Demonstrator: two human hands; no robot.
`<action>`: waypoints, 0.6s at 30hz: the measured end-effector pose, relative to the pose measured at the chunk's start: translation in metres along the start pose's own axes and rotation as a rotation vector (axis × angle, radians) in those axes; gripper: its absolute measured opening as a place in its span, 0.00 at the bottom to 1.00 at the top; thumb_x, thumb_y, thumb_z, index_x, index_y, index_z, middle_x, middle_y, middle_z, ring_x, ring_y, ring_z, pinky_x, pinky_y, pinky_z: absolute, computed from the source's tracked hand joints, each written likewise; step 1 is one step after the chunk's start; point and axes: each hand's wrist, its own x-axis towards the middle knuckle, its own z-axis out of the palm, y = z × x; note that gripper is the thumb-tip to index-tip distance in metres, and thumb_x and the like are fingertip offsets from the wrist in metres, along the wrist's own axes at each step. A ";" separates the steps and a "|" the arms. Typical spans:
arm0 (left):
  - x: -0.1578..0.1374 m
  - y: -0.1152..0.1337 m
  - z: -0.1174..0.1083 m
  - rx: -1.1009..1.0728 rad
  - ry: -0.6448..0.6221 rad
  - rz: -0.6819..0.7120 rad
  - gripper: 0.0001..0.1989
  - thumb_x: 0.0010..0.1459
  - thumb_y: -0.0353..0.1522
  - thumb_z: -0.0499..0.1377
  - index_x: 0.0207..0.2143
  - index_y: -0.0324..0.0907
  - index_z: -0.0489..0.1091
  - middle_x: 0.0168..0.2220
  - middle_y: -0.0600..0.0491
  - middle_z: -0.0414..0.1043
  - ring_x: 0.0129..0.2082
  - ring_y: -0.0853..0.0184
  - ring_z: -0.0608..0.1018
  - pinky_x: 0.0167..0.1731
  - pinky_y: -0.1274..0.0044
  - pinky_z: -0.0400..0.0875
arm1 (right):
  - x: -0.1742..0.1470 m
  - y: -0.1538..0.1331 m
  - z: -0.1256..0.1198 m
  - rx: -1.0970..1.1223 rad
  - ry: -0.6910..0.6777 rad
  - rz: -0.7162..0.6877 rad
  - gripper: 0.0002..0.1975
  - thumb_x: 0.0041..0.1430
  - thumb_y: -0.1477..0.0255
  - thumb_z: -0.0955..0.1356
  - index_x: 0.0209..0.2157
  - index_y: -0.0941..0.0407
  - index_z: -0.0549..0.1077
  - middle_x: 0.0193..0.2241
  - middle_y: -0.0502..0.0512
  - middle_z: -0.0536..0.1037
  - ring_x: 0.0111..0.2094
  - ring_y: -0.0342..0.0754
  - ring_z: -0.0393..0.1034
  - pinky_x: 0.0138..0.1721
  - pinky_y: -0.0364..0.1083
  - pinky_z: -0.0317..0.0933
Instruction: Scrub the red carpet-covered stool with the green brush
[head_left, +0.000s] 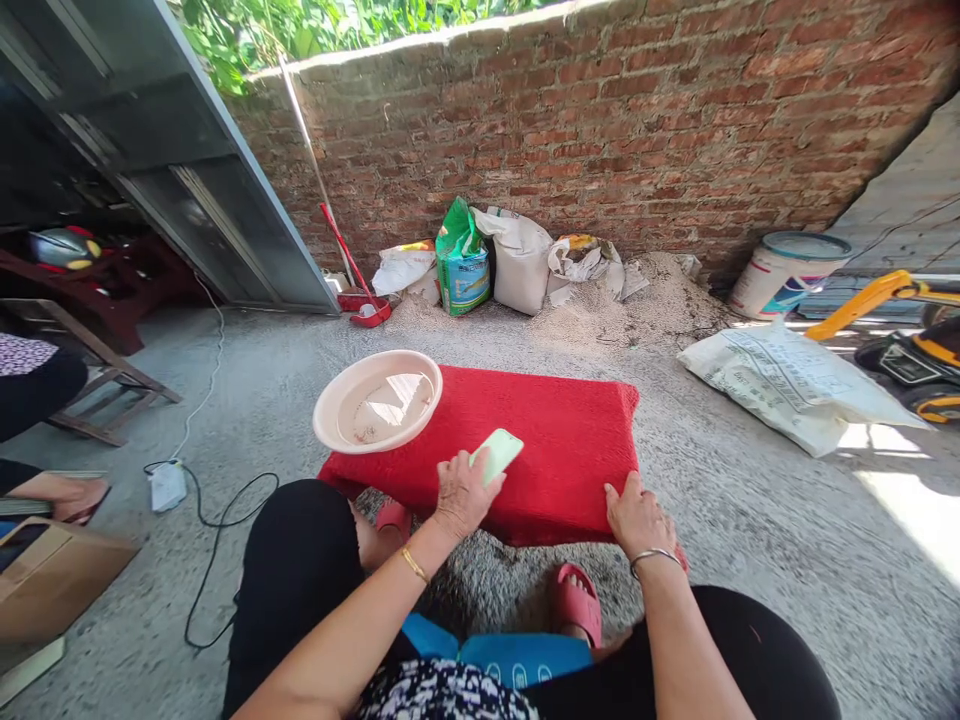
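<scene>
The left hand (461,495), with a gold-coloured bracelet (414,565) on its wrist, is closed around the lower end of a pale-green, flat slab with rounded corners (497,455), held just over the middle of a bright red, towel-like cloth (562,430). The right hand (641,515), below which sits a thin silver-coloured bangle (654,553), rests on the cloth's near right corner, thumb apart from the fingers; whether it grips the fabric I cannot tell. The cloth drapes over a low, rectangular support between the person's knees. On its far left end stands a round, cream-pink basin (321,422) of clear water. Red open-toed slippers (577,605) show near the cloth's front edge. Beyond, a green-and-blue printed sack (463,275) and a full, whitish sack (517,265) lean near a red brick wall (600,130). To the left, a co-worker's foot (79,500) is near a brown cardboard box (64,580).
</scene>
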 end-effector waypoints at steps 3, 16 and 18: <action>0.005 -0.033 0.001 0.062 -0.006 -0.166 0.27 0.62 0.47 0.49 0.58 0.42 0.62 0.41 0.44 0.67 0.43 0.56 0.70 0.41 0.66 0.60 | 0.000 0.000 0.001 -0.006 0.010 -0.006 0.29 0.67 0.61 0.56 0.61 0.68 0.57 0.40 0.74 0.74 0.41 0.63 0.74 0.41 0.56 0.64; -0.046 0.020 0.006 -0.080 -0.039 0.298 0.29 0.59 0.50 0.50 0.60 0.49 0.60 0.45 0.45 0.66 0.43 0.56 0.68 0.44 0.64 0.58 | 0.001 0.000 -0.002 0.005 -0.046 0.012 0.30 0.67 0.60 0.55 0.62 0.67 0.55 0.42 0.74 0.73 0.43 0.63 0.73 0.43 0.56 0.63; -0.037 -0.003 0.001 -0.029 -0.010 0.152 0.28 0.60 0.49 0.50 0.59 0.47 0.60 0.44 0.45 0.66 0.43 0.56 0.68 0.44 0.64 0.58 | 0.001 0.000 -0.004 0.003 -0.045 0.009 0.30 0.67 0.60 0.55 0.62 0.67 0.55 0.43 0.74 0.73 0.43 0.64 0.73 0.43 0.56 0.63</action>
